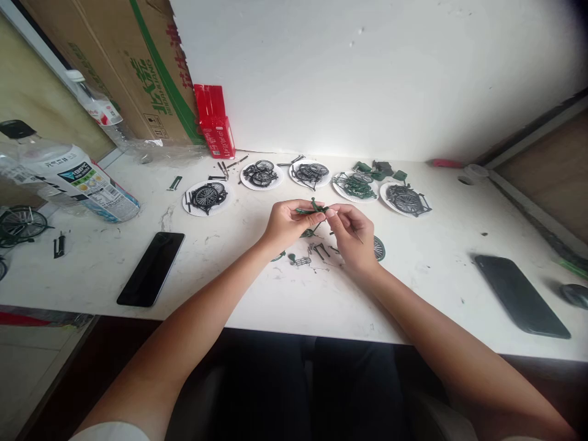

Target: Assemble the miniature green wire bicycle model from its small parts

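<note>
Above the middle of the white table, my left hand (290, 223) pinches a small dark green part (314, 208), which looks like a piece of a model bicycle frame. My right hand (353, 234) closes its thumb and fingers on the right end of the same part, so the fingertips of both hands nearly meet. Below the hands lie small loose pieces, among them dark forked parts (321, 250) and a silvery piece (302, 261). A spoked wheel (379, 248) shows partly behind my right hand.
Behind the hands stand several paper plates (229, 207) of model bicycle parts. A phone (151, 268) lies at left, another dark phone (522, 296) at right. Large bottles (98, 184), a red box (218, 131) and a cardboard box (138, 67) are at the back left.
</note>
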Tool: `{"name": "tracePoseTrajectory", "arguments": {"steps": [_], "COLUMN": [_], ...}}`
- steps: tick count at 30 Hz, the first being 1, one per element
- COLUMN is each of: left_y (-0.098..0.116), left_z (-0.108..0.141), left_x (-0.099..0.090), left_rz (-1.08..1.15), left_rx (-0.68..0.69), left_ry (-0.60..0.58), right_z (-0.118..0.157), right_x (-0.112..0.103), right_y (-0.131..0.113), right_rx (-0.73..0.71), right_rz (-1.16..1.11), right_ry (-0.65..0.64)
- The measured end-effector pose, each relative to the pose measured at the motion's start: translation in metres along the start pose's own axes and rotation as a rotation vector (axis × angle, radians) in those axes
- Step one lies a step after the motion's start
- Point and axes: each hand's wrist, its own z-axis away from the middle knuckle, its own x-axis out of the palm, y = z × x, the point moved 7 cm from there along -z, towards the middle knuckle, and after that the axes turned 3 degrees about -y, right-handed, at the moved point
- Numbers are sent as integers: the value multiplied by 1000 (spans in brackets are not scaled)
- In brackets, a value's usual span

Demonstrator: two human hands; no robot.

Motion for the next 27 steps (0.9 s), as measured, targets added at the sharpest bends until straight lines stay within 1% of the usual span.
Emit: {"name": "tracePoseTrajectory", "arguments": {"steps": [3,7,13,15,19,21,27], "left_y": [-2,-1,-2,-3,-9,-11,-15], "left_z": [-1,-1,-1,-2,-3,-4,-4], "left_x": [0,2,3,3,2,2,1], "left_rz": [2,24,27,38,74,94,126], "left_rx": [-11,9,16,16,6,-11,-66], "left_ry": [4,-7,-21,-23,-33,-33,-21], "right_z": [-1,-1,0,0,0,0,-2], "right_x": [-1,-2,-3,-4,-7,-7,-3], "right_y": [0,1,3,1,-10,-12,-4], "right_rx": [-9,-17,6,-38,-185,-206,-111], "right_rz": [-1,-13,10,64,287,329,212], "right_ry": [10,20,-1,-2,38,39,-17]}}
